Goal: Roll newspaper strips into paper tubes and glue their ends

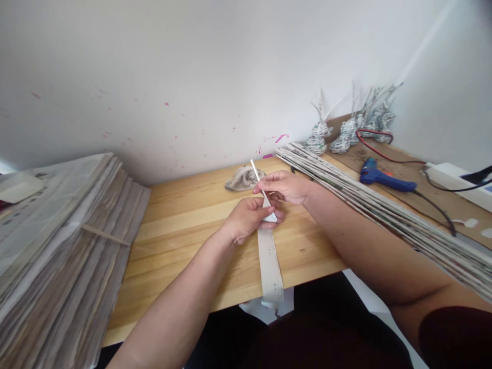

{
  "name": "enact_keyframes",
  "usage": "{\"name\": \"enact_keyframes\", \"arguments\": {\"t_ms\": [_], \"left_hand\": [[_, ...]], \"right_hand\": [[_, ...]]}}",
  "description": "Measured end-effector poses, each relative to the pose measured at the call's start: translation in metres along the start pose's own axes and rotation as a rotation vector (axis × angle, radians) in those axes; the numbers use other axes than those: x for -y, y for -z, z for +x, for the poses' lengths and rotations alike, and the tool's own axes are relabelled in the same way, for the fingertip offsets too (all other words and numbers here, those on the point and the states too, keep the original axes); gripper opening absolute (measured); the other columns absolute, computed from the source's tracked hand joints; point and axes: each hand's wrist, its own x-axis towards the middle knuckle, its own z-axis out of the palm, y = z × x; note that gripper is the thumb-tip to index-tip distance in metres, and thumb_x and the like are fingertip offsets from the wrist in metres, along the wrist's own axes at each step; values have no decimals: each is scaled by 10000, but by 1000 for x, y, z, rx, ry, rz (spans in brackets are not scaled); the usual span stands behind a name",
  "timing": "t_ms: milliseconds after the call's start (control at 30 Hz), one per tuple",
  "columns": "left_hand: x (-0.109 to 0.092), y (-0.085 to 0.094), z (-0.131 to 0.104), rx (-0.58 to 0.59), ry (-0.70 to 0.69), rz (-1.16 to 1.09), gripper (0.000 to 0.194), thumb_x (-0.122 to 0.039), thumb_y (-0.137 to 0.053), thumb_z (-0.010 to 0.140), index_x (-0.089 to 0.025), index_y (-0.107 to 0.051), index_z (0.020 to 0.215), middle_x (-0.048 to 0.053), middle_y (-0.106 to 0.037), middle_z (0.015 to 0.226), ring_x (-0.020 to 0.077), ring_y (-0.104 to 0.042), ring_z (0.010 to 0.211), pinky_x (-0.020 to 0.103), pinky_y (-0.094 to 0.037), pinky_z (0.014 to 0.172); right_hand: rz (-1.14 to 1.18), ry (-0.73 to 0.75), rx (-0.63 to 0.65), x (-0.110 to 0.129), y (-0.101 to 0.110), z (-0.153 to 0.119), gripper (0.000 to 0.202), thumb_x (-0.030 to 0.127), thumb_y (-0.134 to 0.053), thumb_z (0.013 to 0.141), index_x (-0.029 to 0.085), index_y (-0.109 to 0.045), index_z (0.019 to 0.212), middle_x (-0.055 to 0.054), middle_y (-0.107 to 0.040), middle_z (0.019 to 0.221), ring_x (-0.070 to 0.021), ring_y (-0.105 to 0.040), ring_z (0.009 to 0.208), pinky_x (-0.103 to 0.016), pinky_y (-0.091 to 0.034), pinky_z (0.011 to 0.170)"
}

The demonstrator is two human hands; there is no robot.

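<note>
Both hands meet over the middle of the wooden table on a long white paper strip. Its upper part is rolled into a thin tube that points up and away, while the flat lower part runs toward me and droops over the front edge. My left hand pinches the strip where it widens below the tube, thumb on top. Higher up, my right hand grips the rolled tube between thumb and fingers. Some fingers of both hands are hidden behind the paper. Just beyond the hands lies a crumpled, stained cloth.
A tall stack of newspaper strips, tied with a band, fills the left side. To the right lie many thin paper rods, a blue glue gun with its cord, and a white power strip. Woven paper figures stand by the wall.
</note>
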Motion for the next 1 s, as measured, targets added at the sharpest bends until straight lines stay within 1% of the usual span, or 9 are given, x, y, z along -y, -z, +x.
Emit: {"name": "enact_keyframes", "arguments": {"t_ms": [167, 333, 400, 467, 567, 700, 767, 867, 1000], "left_hand": [[0, -1, 0, 1, 2, -2, 233, -233, -783, 744, -111, -736, 937, 96, -737, 870, 185, -694, 831, 342, -562, 788], [1, 3, 0, 22, 5, -33, 302, -241, -796, 733, -105, -729, 995, 111, -743, 886, 202, -701, 848, 356, -566, 794], [1, 3, 1, 28, 3, -36, 290, -237, -791, 739, -101, -728, 988, 114, -744, 894, 199, -703, 845, 356, -567, 796], [2, 2, 0, 30, 6, -37, 270, -230, -785, 745, -98, -728, 973, 115, -746, 897, 197, -705, 837, 357, -568, 802], [1, 1, 0, 25, 21, -39, 239, -204, -763, 766, -93, -726, 974, 119, -749, 889, 201, -714, 835, 357, -570, 801], [-1, 3, 0, 36, 32, -48, 231, -169, -730, 791, -93, -715, 1009, 121, -752, 881, 203, -720, 833, 358, -574, 794], [-1, 4, 0, 47, 32, -47, 244, -172, -737, 786, -94, -714, 1016, 121, -752, 885, 201, -718, 831, 360, -574, 791], [-1, 4, 1, 43, 6, -34, 250, -205, -758, 774, -94, -720, 994, 121, -751, 894, 196, -712, 827, 353, -571, 793], [0, 4, 1, 16, -31, -32, 231, -262, -747, 799, -90, -723, 951, 111, -743, 862, 184, -703, 816, 330, -570, 770]], "right_hand": [[32, 25, -181, -2, -5, 3, 391, 419, -867, 654, 163, -572, 668, 82, -456, 461, -39, -350, 336, -182, -238, 309], [-6, 12, 42, -2, 3, 2, 384, 474, -765, 780, 119, -685, 902, 34, -547, 534, -64, -443, 393, -191, -308, 346], [-8, 21, 30, -2, 4, 2, 345, 432, -798, 756, 123, -682, 859, 45, -526, 518, -51, -414, 394, -182, -295, 349], [21, 35, -64, -2, 2, 3, 334, 406, -836, 713, 147, -627, 745, 71, -475, 489, -37, -363, 373, -176, -257, 335], [51, 49, -132, -2, -1, 3, 393, 436, -826, 715, 164, -546, 672, 77, -460, 494, -30, -346, 361, -175, -225, 326], [24, 22, 56, 0, 3, 1, 359, 474, -745, 796, 130, -660, 858, 36, -548, 558, -59, -444, 405, -187, -302, 359], [13, 18, 91, -1, 7, 1, 341, 438, -756, 795, 120, -678, 891, 40, -531, 521, -67, -449, 406, -190, -308, 365], [10, 40, 10, -3, 5, 2, 301, 397, -804, 752, 146, -639, 765, 64, -476, 466, -53, -400, 375, -185, -264, 348], [9, 41, -117, -3, -7, 4, 384, 410, -831, 708, 177, -530, 654, 75, -453, 471, -48, -379, 384, -184, -279, 355]]}}
